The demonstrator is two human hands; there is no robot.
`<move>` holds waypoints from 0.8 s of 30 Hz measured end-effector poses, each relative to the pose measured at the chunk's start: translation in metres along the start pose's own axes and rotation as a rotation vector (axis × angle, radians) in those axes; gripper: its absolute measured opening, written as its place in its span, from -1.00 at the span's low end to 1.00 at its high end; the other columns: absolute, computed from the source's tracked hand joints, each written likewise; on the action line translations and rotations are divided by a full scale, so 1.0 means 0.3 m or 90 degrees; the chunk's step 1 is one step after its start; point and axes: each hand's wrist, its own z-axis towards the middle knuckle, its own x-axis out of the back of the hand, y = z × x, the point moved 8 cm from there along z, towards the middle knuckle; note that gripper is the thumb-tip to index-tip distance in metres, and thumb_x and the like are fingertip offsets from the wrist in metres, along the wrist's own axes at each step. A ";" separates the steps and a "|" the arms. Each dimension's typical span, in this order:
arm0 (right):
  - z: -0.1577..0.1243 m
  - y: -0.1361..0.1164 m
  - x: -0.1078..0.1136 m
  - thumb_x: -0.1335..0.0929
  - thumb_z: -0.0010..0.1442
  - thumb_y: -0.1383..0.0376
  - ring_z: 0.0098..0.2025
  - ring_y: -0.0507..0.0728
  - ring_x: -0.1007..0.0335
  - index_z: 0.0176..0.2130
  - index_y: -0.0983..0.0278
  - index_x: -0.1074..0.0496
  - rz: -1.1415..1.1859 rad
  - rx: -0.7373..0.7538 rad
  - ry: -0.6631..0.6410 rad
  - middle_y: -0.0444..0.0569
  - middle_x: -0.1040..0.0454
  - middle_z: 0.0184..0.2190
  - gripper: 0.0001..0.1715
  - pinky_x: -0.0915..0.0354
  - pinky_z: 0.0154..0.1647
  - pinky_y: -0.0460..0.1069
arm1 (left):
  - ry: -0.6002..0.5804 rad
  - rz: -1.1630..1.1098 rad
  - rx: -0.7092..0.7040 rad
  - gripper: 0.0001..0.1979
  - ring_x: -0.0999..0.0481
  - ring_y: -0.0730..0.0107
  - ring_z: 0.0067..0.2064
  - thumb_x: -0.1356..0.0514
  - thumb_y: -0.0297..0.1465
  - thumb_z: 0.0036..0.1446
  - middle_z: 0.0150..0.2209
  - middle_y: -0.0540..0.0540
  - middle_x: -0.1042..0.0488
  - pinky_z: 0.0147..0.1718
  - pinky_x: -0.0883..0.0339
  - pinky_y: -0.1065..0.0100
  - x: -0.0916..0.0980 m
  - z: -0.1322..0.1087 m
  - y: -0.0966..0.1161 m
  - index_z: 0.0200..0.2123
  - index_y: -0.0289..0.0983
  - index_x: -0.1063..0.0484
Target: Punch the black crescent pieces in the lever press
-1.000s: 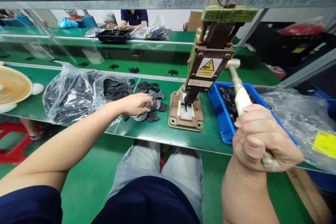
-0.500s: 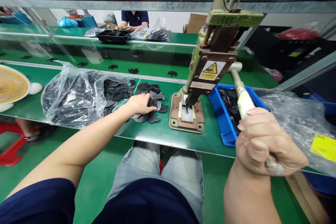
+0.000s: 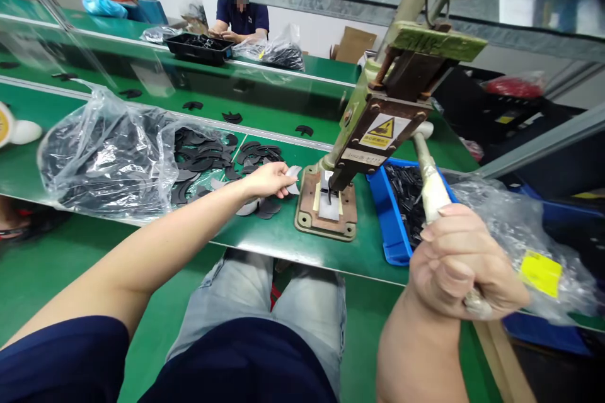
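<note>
Pinched in the fingers of my left hand [image 3: 271,180] is a thin curved plastic piece [image 3: 293,177], its face catching the light. The hand is just left of the press base [image 3: 326,227], over a pile of black curved pieces [image 3: 203,154]. My right hand [image 3: 466,258] is wrapped round the pale taped lever [image 3: 433,192] of a hand press [image 3: 385,119]. Below the press ram, a light metal plate [image 3: 329,206] lies on the base, and a small dark part stands at its back.
A blue bin [image 3: 394,242] of black parts stands right of the press. To the left lies a clear plastic bag [image 3: 108,157] of black pieces. Spaced curved pieces lie on the green belt [image 3: 265,126] behind. Across it sits another person [image 3: 243,16] near a black tray [image 3: 198,50].
My left hand has lifted a curved piece from the pile and moved right towards the press. My right hand still grips the lever. The camera view has shifted and tilted slightly.
</note>
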 end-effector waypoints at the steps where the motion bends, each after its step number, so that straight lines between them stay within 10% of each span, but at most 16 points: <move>1: 0.001 -0.002 -0.003 -0.45 0.12 0.18 -0.62 0.10 -0.30 -0.70 0.23 -0.10 0.006 0.005 0.003 -0.22 -0.28 -0.71 -0.42 -0.32 -0.27 0.22 | -0.014 -0.014 0.001 -0.69 -0.53 0.44 -0.53 -0.36 -0.23 0.30 -0.54 -0.02 -0.53 -0.53 -0.34 0.47 -0.036 0.001 0.014 -0.33 -0.23 -0.31; 9: 0.001 -0.007 -0.005 -0.45 0.13 0.19 -0.62 0.09 -0.30 -0.69 0.23 -0.16 -0.001 -0.005 -0.012 -0.21 -0.31 -0.70 -0.45 -0.34 -0.23 0.23 | -0.082 0.042 -0.088 -0.71 -0.57 0.41 -0.51 -0.30 -0.19 0.34 -0.54 0.02 -0.52 -0.56 -0.37 0.47 -0.195 0.060 0.077 -0.32 -0.25 -0.37; 24: 0.000 -0.007 -0.006 -0.46 0.23 0.13 -0.62 0.06 -0.30 -0.71 0.24 -0.04 -0.010 0.011 0.015 -0.21 -0.24 -0.73 -0.28 -0.32 -0.29 0.19 | -0.129 0.049 0.023 -0.65 -0.54 0.45 -0.58 -0.41 -0.22 0.24 -0.58 0.05 -0.45 -0.59 -0.39 0.51 -0.214 0.123 0.052 -0.34 -0.24 -0.31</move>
